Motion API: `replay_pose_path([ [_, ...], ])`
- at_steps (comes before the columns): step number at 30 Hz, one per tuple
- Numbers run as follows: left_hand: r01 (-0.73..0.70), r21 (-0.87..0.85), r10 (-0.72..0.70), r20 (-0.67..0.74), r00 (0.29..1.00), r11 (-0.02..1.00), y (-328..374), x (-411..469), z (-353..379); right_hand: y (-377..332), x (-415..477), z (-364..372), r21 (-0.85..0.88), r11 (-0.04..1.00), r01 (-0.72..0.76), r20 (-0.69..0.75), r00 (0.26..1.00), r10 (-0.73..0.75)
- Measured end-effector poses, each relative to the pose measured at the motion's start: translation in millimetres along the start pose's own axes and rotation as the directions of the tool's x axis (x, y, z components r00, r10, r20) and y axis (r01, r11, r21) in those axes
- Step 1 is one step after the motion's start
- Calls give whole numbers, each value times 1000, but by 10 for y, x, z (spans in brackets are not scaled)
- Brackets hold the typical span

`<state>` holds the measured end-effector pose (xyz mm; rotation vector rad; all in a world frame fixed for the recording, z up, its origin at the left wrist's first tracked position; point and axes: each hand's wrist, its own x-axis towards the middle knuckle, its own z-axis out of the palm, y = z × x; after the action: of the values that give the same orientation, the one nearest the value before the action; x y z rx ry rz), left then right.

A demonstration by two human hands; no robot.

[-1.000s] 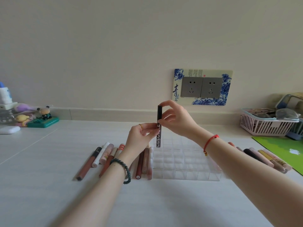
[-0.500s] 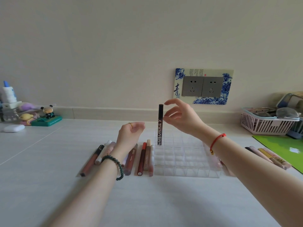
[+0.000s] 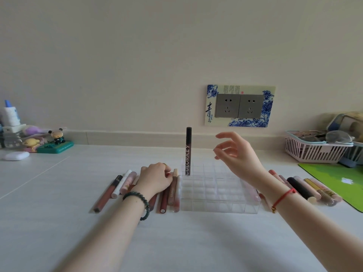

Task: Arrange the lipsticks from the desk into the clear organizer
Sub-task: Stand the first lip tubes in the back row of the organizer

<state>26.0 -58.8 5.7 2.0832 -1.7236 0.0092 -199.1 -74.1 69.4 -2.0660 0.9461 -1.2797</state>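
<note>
A clear gridded organizer (image 3: 220,201) sits at the middle of the desk. One dark Colorkey lipstick (image 3: 188,152) stands upright in its far left corner cell. My right hand (image 3: 235,156) hovers above the organizer, to the right of that lipstick, with fingers spread and holding nothing. My left hand (image 3: 155,178) rests on the row of lipsticks (image 3: 117,190) lying left of the organizer, its fingers curled round the upper end of one. Several more lipsticks (image 3: 306,189) lie to the organizer's right, partly hidden behind my right forearm.
A pink basket (image 3: 314,152) with clutter stands at the back right, and a green mat (image 3: 337,179) lies in front of it. Small figurines (image 3: 57,143), a bottle and a white case (image 3: 16,155) sit at the back left. A wall socket (image 3: 239,106) is behind the organizer.
Both hands let go of the dark lipstick, which now stands alone in the organizer. My left hand dropped onto the left row; my right hand drew back to the right.
</note>
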Motion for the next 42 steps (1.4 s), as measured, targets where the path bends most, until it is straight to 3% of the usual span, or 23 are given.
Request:
replay_pose_path([
  [6,-3,184,12,-48,999,983,7,-16,-39,29,-115,-66,8,1000,1,-1,1000,-1],
  [9,-12,182,19,-40,999,983,27,-38,-58,21,-161,-99,17,1000,5,-2,1000,-5],
  [12,21,14,-20,-62,998,1000,31,-77,-72,4,-209,-130,27,1000,2,-2,1000,-2],
  [15,78,-277,-112,-110,988,958,53,-121,-117,-13,-250,-148,39,999,1,-1,1000,-1],
  [18,116,-592,-212,-95,973,798,105,-157,-220,-45,-278,-150,45,999,6,5,1000,-7],
  [22,83,-893,-260,-39,965,442,168,-218,-419,-107,-289,-108,29,999,15,50,999,-16],
  [28,-89,-990,-201,-109,974,108,268,-374,-763,-253,-280,44,29,999,20,188,982,-25],
  [31,-154,-988,-120,-156,981,26,418,-456,-874,-356,-272,183,42,998,36,244,969,-46],
  [36,-226,-974,7,-226,974,8,677,-541,-865,-490,-252,326,97,991,87,221,969,-107],
  [42,-289,-942,71,-281,957,171,686,-497,-722,-448,-177,166,53,995,85,165,982,-92],
])
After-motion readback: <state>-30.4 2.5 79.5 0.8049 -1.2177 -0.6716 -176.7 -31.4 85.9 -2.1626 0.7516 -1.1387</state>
